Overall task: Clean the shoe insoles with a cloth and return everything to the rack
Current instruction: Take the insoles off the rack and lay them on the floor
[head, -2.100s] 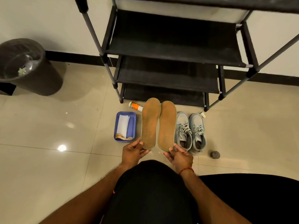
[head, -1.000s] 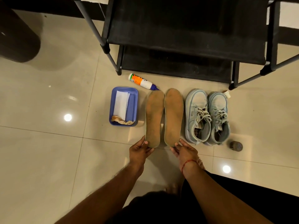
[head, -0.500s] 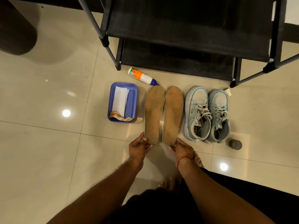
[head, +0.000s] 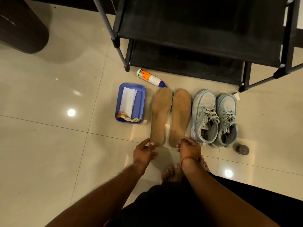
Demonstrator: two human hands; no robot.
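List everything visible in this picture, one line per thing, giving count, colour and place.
flat brown shoe insoles: 2, brown, side by side on the floor
pale blue lace-up shoes: 2, pale blue, right of the insoles
rectangular blue plastic tray: 1, blue, left of the insoles
folded white cloth: 1, white, in the tray
crumpled tan rag: 1, tan, at the tray's near end
white plastic bottle with orange label: 1, white, lying in front of the rack
black metal shoe rack: 1, black, top
dark round bin: 1, dark, top left
small dark round object: 1, right of the shoes
left hand: at the left insole's heel
right hand: at the right insole's heel
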